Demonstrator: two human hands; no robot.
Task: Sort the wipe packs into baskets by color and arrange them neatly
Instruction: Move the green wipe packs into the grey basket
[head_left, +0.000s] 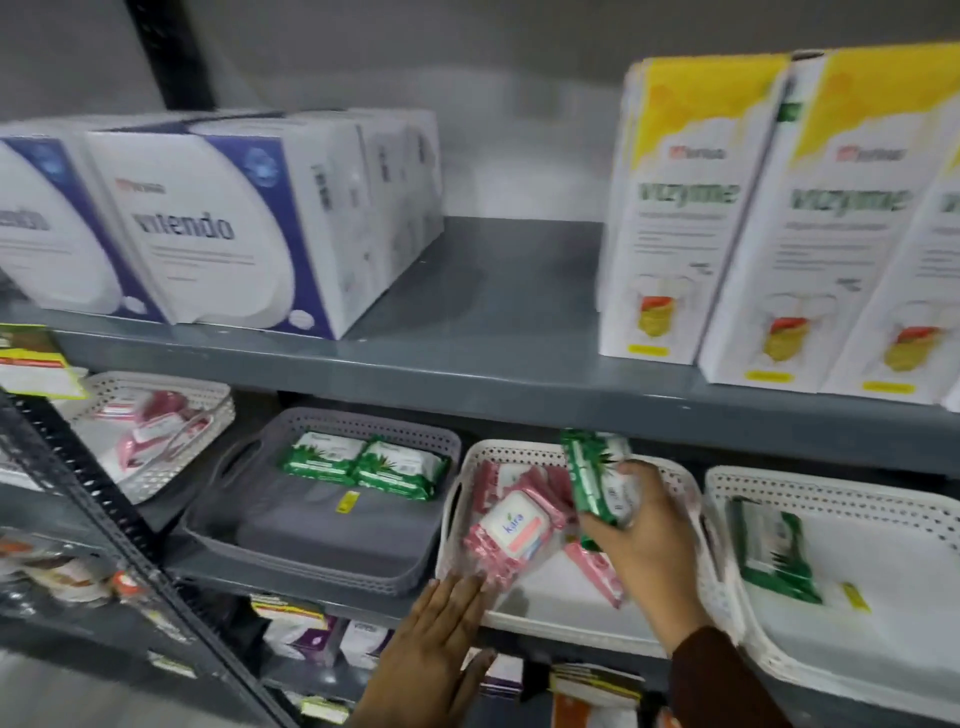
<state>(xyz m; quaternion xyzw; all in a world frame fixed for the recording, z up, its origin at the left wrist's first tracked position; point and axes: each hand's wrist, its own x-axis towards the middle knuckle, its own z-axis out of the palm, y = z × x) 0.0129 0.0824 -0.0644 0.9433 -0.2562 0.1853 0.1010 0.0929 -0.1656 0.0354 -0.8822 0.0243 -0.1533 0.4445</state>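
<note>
While the grey shelf (493, 322) carries boxes above, the white basket (530, 618) at 6 o'clock holds pink wipe packs (511, 525). At 9 o'clock from it, the grey basket (270, 525) has two green packs (363, 462). The left hand (441, 639) lies flat and open on the white basket's front rim. The right hand (644, 540) grips a green wipe pack (595, 478) over this basket.

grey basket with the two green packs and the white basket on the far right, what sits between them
In the head view, a white basket of pink wipe packs sits between the grey basket and the far-right white basket. The right hand holds green packs above it.
</note>
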